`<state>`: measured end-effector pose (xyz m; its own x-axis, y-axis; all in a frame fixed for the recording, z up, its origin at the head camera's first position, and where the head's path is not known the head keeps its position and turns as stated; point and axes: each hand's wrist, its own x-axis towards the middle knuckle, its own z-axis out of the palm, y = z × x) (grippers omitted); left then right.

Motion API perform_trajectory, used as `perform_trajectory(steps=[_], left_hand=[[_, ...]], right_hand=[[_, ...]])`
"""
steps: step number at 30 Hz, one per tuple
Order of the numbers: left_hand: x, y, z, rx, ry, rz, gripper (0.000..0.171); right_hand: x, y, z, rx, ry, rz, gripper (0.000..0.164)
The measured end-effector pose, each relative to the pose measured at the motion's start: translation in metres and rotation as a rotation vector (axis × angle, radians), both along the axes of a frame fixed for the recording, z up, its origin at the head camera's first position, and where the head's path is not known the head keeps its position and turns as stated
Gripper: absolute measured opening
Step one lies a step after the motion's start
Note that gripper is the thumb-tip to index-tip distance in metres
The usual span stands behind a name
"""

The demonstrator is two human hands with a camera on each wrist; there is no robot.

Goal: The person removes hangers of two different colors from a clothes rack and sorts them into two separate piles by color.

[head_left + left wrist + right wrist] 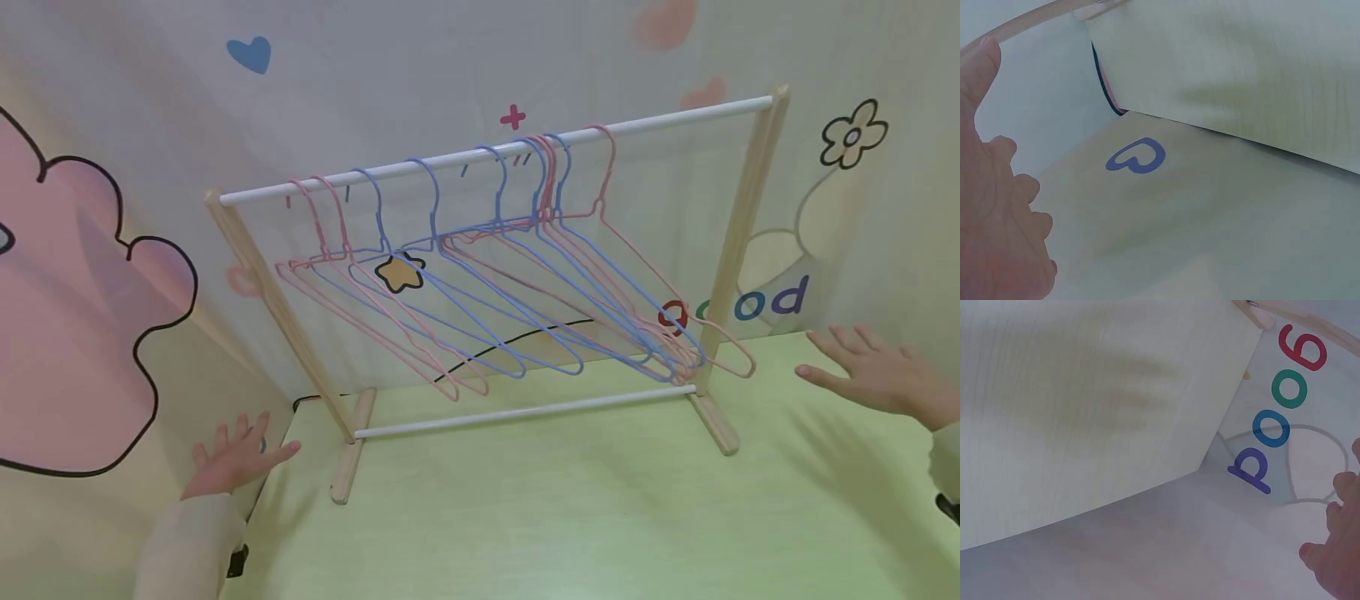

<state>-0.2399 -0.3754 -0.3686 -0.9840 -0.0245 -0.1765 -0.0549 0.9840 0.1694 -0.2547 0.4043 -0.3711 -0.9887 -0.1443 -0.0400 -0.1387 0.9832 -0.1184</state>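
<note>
A small garment rack (738, 217) with wooden posts and white rods stands on a pale green-yellow table (525, 517). Several pink hangers (648, 258) and blue hangers (480, 329) hang from its top rod (675, 119), bunched more tightly right of the middle. To the left of the rack, my left hand (236, 457) is held out with its fingers spread, holding nothing. On the other side, my right hand (885, 371) reaches in beyond the right post, fingers straight and apart, also holding nothing. Each wrist view shows its own hand at the frame's edge, away from the hangers.
A lower white rod (525, 412) joins the wooden feet (716, 423) of the rack. Behind it hangs a printed cloth backdrop (420, 75) with hearts, a flower and the word "good" (1288, 387). The table's left edge lies near my left hand.
</note>
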Motion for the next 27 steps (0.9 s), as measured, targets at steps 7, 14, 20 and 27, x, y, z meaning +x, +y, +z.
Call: perform_trajectory(steps=[7, 14, 20, 27], left_hand=[[-0.007, -0.001, 0.007, -0.026, 0.077, -0.004, 0.098], [-0.012, 0.003, 0.021, 0.032, 0.137, -0.012, 0.094], [-0.016, 0.006, 0.032, 0.093, 0.207, -0.021, 0.088], [-0.019, 0.015, 0.045, 0.269, 0.308, -0.016, 0.082]], right_hand=[[-0.005, -0.009, 0.016, 0.054, 0.078, 0.045, 0.080], [-0.005, -0.034, 0.046, -0.041, 0.161, 0.138, 0.083], [-0.004, -0.056, 0.069, -0.082, 0.172, 0.147, 0.073], [0.000, -0.074, 0.090, -0.178, 0.248, 0.145, 0.054]])
